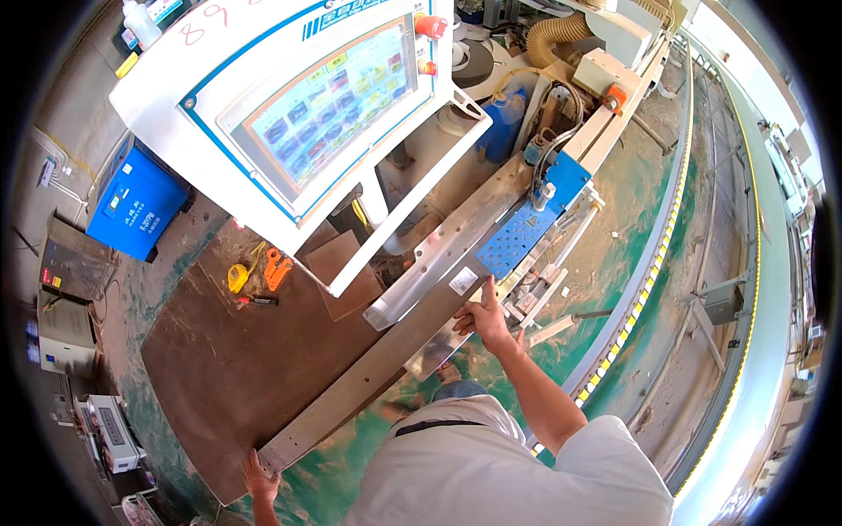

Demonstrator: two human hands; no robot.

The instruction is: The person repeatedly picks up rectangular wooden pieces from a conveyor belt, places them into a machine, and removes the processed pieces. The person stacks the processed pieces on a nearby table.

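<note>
A long, narrow wood-grain board (368,381) slants from the lower left up to the machine, with a small white label (463,280) near its far end. My left hand (261,480) grips the board's near end, fingers over its end edge. Near the label, my right hand (484,320) holds the board's right edge, one finger stretched forward along it and the others bent over its top. Just ahead of that hand, the board's far end meets a blue perforated plate (517,241) on the machine. A metal guide rail (412,285) runs along the board's left side.
A white control panel with a lit screen (329,101) overhangs the upper left. Below it lies a brown sheet (246,377) bearing a yellow tape measure (238,277) and an orange tool (277,268). A blue box (136,202) stands left; a curved yellow-marked rail (645,302) passes at right.
</note>
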